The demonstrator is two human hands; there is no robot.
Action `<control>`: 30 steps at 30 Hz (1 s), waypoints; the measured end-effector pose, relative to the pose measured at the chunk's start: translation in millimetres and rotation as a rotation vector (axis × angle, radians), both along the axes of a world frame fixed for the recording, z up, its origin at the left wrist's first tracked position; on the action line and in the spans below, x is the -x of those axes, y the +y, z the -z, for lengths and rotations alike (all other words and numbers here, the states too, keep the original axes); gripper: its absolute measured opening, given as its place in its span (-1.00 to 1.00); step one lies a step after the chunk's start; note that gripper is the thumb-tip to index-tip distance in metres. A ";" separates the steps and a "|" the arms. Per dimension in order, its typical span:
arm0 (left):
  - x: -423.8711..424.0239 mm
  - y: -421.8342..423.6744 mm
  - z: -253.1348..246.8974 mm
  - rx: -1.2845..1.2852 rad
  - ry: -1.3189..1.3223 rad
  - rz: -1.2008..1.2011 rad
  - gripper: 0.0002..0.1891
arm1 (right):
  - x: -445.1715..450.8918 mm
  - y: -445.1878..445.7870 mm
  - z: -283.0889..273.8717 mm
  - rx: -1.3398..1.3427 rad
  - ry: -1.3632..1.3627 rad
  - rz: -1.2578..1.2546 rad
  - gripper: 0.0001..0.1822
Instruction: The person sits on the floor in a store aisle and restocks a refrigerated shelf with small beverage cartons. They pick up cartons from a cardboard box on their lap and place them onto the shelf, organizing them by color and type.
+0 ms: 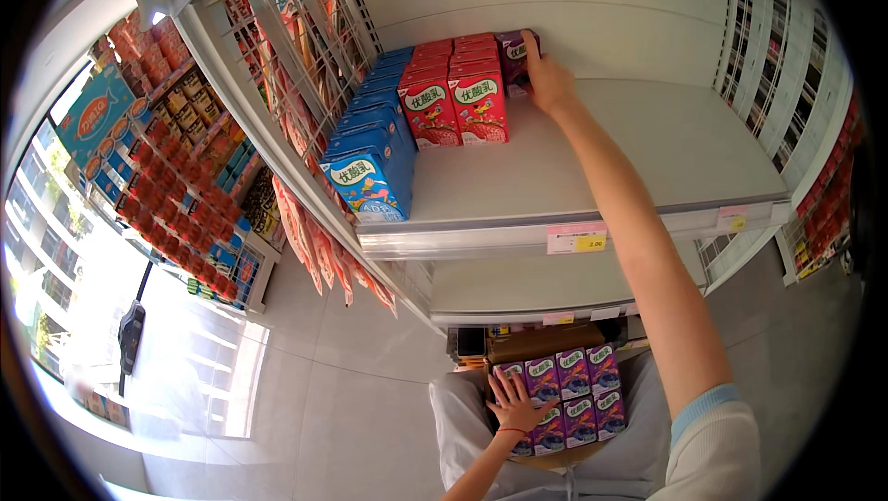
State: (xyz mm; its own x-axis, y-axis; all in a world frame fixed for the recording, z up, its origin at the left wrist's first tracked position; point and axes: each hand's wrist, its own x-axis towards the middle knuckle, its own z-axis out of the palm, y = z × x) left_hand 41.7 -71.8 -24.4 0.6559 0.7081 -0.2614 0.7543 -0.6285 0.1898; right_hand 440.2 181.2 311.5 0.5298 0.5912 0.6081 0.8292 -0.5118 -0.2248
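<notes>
At the back of the upper shelf, my right hand grips a purple drink carton, just right of the red drink cartons. A row of blue drink cartons runs along the shelf's left side. Low in the view, my left hand rests with spread fingers on purple drink cartons, which stand in two rows in an open cardboard box at my lap. The hand partly covers some of their faces.
A wire side panel bounds the shelf at left, a slatted one at right. Price tags line the shelf's front edge. A lower shelf lies beneath. Hanging packets and a snack display are at left.
</notes>
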 end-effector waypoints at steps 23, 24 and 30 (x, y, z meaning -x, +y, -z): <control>10.4 -1.5 -9.1 0.005 0.021 -0.117 0.31 | 219.7 -304.1 -13.8 -0.329 0.480 -0.543 -0.57; -2.9 -3.7 -16.3 0.027 -0.025 -0.075 0.30 | 229.4 -338.6 12.0 -0.362 0.521 -0.387 -0.73; 1.5 -7.5 -10.2 -0.075 -0.044 -0.095 0.25 | 260.3 -432.1 290.1 0.145 0.449 -0.137 0.02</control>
